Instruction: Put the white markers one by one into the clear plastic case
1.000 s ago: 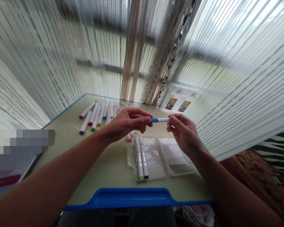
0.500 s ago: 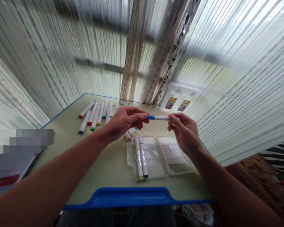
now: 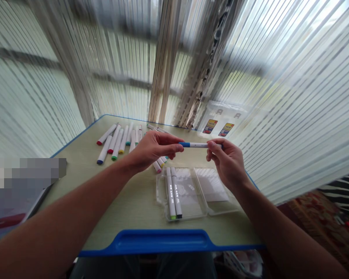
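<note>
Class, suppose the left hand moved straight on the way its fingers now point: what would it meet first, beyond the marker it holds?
Probably the right hand, which grips the same blue-ended marker farther along, in line with the left hand; exact depth is hard to judge.

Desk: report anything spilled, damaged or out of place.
Nothing looks spilled or damaged. The loose markers look untidy, scattered at mixed angles on the far side of the desk, while two markers lie side by side in the open clear plastic case.
</note>
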A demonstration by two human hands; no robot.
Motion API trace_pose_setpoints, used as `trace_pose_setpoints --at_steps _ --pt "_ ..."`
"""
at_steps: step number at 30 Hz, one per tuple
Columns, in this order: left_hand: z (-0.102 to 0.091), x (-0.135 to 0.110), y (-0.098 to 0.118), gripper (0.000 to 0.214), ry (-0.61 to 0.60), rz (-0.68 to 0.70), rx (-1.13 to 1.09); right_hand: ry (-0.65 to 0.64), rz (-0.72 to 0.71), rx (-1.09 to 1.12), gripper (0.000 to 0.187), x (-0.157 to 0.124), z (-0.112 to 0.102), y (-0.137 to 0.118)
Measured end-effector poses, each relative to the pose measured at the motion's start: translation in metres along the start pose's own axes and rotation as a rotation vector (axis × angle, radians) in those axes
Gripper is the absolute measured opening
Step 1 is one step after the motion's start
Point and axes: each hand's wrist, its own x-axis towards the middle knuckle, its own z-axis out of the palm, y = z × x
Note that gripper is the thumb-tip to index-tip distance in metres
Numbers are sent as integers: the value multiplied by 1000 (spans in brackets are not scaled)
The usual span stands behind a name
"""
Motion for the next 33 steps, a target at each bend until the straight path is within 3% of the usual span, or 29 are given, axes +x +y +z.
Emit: trace_pose_setpoints --at_steps 7,12,33 --pt "0 1 -2 23 48 -48 -41 -15 -53 -39 13 0 -2 4" --pt "0 3 -6 25 59 -7 18 -13 -70 -100 15 -1 -3 5" --pt "7 1 -1 28 13 -17 119 -56 -103 -226 17 -5 0 -1"
